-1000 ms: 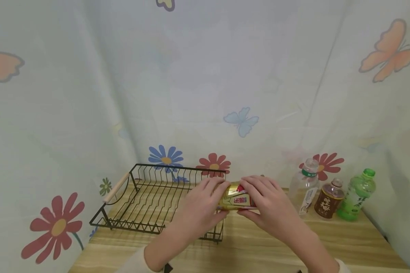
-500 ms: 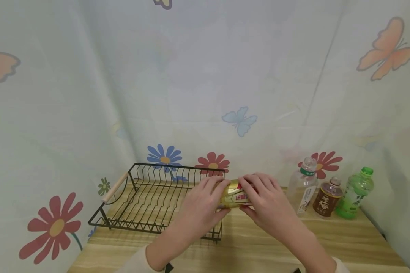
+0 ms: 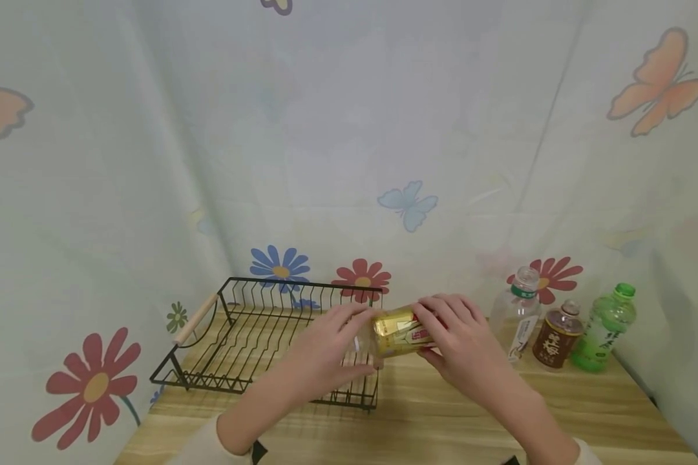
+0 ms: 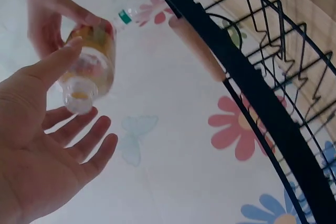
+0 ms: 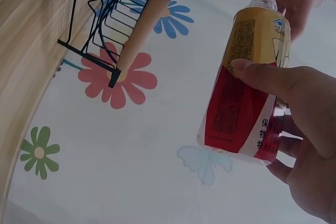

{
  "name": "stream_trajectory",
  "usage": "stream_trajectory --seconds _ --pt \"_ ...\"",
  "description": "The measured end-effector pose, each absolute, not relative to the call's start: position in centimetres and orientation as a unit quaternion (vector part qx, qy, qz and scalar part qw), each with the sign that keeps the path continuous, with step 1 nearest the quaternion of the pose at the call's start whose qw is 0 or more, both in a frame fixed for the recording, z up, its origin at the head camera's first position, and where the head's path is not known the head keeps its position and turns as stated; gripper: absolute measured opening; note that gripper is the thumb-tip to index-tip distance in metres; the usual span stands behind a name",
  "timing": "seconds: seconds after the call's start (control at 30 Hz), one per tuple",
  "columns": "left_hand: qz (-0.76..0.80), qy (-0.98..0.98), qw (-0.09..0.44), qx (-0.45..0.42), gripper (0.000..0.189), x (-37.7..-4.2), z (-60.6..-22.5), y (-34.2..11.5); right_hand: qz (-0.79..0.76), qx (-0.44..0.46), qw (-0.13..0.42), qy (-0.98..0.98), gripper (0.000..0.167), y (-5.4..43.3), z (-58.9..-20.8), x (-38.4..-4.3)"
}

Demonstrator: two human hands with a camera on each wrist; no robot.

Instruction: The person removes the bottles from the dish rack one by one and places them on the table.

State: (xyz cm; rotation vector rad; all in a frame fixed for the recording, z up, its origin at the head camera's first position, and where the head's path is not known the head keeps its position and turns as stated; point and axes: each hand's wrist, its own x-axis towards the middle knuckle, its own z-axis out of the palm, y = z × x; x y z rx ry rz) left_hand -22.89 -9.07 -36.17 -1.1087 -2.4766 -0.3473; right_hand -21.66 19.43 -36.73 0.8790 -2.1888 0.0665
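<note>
In the head view, a clear plastic bottle (image 3: 401, 332) with a gold and red label lies sideways in the air above the table. My right hand (image 3: 468, 342) grips it round the label near its base, thumb across the label in the right wrist view. My left hand (image 3: 317, 352) is at the neck end, fingers spread and loosely bent. The left wrist view shows the uncapped mouth of the bottle (image 4: 80, 95) between the left thumb and fingers; whether they touch it I cannot tell.
A black wire dish rack (image 3: 267, 336) with a wooden handle (image 3: 198, 319) stands on the wooden table (image 3: 442, 426) at left. On the right stand a clear bottle (image 3: 513, 316), a brown-labelled bottle (image 3: 555, 339) and a green bottle (image 3: 605, 329). A flowered curtain (image 3: 326, 129) hangs behind.
The left hand has loosened from the bottle and shifted left, uncovering more of the gold label and neck end. The right hand keeps its grip. The label has turned slightly.
</note>
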Motion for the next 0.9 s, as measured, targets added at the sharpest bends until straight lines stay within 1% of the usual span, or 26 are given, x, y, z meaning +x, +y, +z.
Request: stream_trajectory --seconds 0.13,0.27,0.47,0.6,0.77,0.9 --pt "-0.129 -0.896 0.191 -0.378 0.101 -23.0 -35.8 -11.0 0.035 0.334 0.388 -0.858 0.085 20.1 -36.3 -21.9" --pt "-0.159 -0.905 0.165 -0.358 0.102 -23.1 -35.5 -12.8 0.060 0.317 0.397 -0.859 0.086 20.9 -36.0 -22.4" --pt "-0.200 -0.916 0.076 -0.340 0.102 -23.2 -36.3 -14.8 0.108 0.286 0.393 -0.867 0.088 22.2 -36.2 -23.5" --pt "-0.195 -0.922 0.028 -0.334 0.099 -23.3 -37.7 -16.0 0.154 0.269 0.375 -0.873 0.087 23.0 -36.7 -24.4" --pt "-0.179 -0.925 -0.017 -0.333 0.092 -23.3 -39.8 -17.4 0.222 0.252 0.344 -0.877 0.083 23.8 -37.6 -25.4" --pt "-0.191 -0.927 -0.051 -0.318 0.084 -23.2 -41.0 -18.2 0.276 0.243 0.313 -0.876 0.082 24.2 -39.1 -26.6"
